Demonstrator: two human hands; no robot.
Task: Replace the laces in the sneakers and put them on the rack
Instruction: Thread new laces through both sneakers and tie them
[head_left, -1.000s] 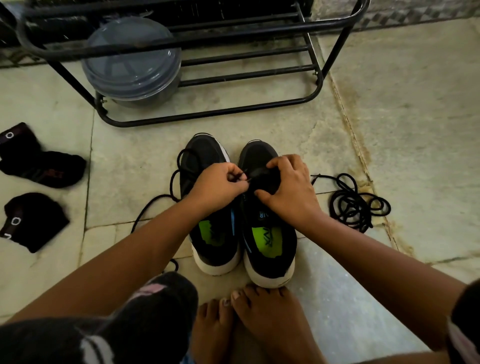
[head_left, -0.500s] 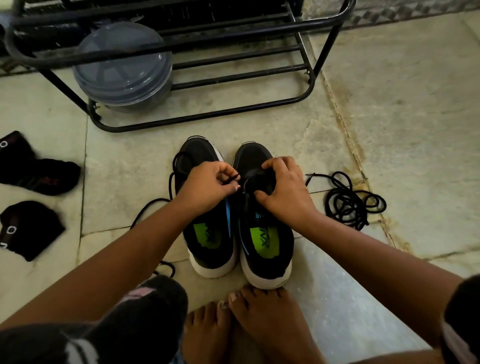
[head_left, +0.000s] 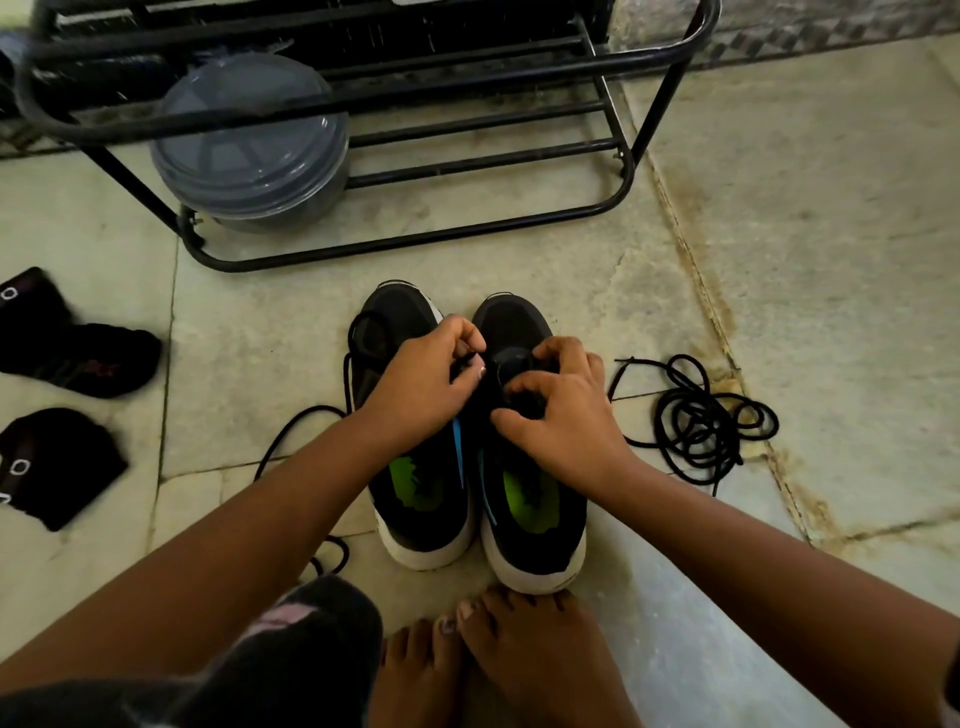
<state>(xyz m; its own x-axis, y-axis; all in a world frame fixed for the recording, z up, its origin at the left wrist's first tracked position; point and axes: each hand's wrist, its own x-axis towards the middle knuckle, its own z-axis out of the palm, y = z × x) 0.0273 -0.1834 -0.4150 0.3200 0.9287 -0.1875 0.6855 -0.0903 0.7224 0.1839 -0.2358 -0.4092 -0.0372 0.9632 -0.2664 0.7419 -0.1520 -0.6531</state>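
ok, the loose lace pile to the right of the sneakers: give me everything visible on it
The loose lace is a thin black round cord, seemingly woven, lying in a tangle of overlapping loops on the stone floor. It sits to the right of the right sneaker, apart from it. One end sticks out toward that sneaker, another trails toward the camera. It lies partly over a stained floor joint. Neither hand touches it.

both bare forearms reach forward from the near corners of the floor and meet over its middle. the left hand (head_left: 423, 376) has its fingers curled, thumb and forefinger pinched together on a lace end. the right hand (head_left: 563, 410) sits just beside it, knuckles up, fingers bent and gripping down, thumb stretched toward the left hand. two bare feet (head_left: 498, 660) rest at the near edge.
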